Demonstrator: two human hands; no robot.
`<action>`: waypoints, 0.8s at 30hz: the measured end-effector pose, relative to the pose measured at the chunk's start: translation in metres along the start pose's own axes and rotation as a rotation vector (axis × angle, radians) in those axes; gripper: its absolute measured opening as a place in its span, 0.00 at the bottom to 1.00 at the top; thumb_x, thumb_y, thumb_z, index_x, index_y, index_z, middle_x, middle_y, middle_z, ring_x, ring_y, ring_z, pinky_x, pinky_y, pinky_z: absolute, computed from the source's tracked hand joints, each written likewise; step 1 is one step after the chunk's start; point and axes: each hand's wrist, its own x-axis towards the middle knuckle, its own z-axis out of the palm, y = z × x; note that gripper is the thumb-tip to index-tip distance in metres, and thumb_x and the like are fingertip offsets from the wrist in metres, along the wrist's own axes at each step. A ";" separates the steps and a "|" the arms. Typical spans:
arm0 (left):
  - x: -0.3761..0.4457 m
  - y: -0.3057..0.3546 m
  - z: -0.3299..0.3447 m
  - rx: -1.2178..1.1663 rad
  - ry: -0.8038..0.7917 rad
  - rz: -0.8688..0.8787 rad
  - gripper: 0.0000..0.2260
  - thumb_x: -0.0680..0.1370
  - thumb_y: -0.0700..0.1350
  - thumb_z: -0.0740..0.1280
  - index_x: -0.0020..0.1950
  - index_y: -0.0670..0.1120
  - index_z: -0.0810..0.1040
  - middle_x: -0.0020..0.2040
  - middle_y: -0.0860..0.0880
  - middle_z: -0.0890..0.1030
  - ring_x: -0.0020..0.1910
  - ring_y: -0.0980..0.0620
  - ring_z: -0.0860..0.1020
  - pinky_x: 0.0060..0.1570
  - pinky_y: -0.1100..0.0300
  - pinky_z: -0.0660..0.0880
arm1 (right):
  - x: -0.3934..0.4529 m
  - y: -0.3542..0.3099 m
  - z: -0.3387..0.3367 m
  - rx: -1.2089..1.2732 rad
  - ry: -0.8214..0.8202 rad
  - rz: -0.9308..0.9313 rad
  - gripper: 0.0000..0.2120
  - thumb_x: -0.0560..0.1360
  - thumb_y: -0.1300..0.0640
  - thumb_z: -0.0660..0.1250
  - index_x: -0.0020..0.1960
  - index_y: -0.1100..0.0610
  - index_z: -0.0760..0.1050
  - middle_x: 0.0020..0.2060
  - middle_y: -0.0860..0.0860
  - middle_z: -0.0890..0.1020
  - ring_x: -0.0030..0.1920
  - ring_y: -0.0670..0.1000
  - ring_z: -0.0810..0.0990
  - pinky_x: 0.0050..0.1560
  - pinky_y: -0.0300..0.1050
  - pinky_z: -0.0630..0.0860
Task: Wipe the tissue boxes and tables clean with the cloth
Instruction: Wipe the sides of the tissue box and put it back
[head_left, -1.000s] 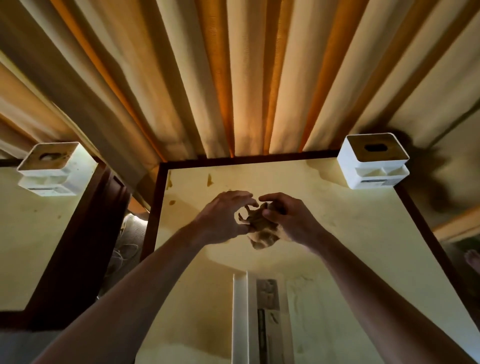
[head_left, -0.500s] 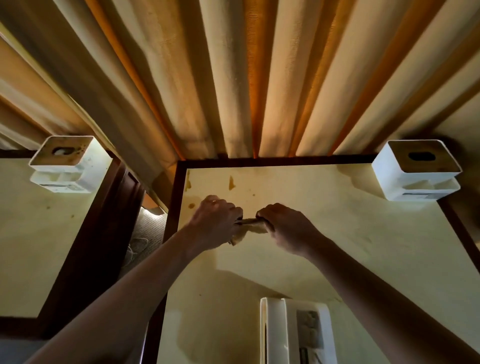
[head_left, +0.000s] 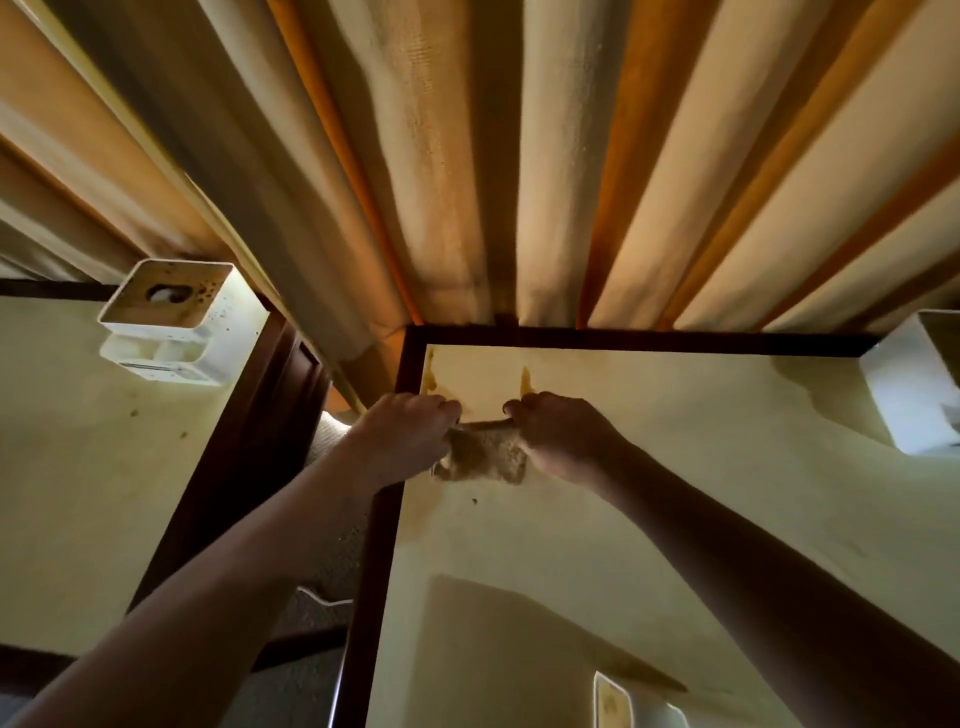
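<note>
Across the far side, long pleated curtains (head_left: 467, 156) in cream and orange, falling to the far edges of both tables. In the middle and right, a pale yellow table (head_left: 649, 519) with a dark brown rim, marked by brown stains (head_left: 525, 380) near its far left corner and a small dark speck nearer in. On the left, across a narrow gap showing carpet, a second pale table (head_left: 78, 467) with the same dark edging and a scatter of small spots. On that left table, at its far right corner, a white tissue box (head_left: 171, 325) with a brown, speckled top and an oval opening. At the far right corner of the middle table, another white tissue box (head_left: 914, 384), partly cut off by the frame edge. At the near edge, low in the frame, a white object (head_left: 623, 701) only partly in view. Over the far left part of the middle table, left hand (head_left: 410, 436) and right hand (head_left: 563, 434) close together, fingers of each curled tight around opposite ends of a brown cloth (head_left: 483, 452). Cloth stretched taut along its top edge between the two fists, the rest hanging in a rumpled fold just above the tabletop; hard to tell whether touching the surface.
</note>
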 end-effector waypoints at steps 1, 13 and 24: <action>0.005 -0.008 -0.004 -0.021 0.009 -0.022 0.09 0.80 0.46 0.63 0.59 0.45 0.75 0.54 0.48 0.80 0.52 0.46 0.81 0.52 0.50 0.78 | 0.010 0.001 -0.003 -0.001 0.005 -0.004 0.19 0.78 0.57 0.64 0.67 0.58 0.68 0.57 0.56 0.79 0.55 0.55 0.80 0.48 0.49 0.77; 0.031 -0.076 -0.014 0.155 0.484 -0.041 0.04 0.74 0.42 0.67 0.48 0.45 0.78 0.43 0.47 0.81 0.43 0.45 0.82 0.28 0.50 0.78 | 0.087 0.012 -0.014 -0.166 0.376 -0.001 0.09 0.74 0.64 0.62 0.50 0.65 0.79 0.41 0.62 0.82 0.38 0.61 0.83 0.31 0.49 0.79; -0.011 -0.059 0.081 -0.075 0.143 -0.054 0.21 0.69 0.56 0.61 0.56 0.48 0.81 0.58 0.49 0.77 0.59 0.46 0.76 0.58 0.49 0.76 | 0.046 -0.008 0.080 -0.085 0.225 -0.114 0.09 0.70 0.54 0.73 0.49 0.53 0.83 0.46 0.52 0.84 0.48 0.52 0.81 0.40 0.45 0.79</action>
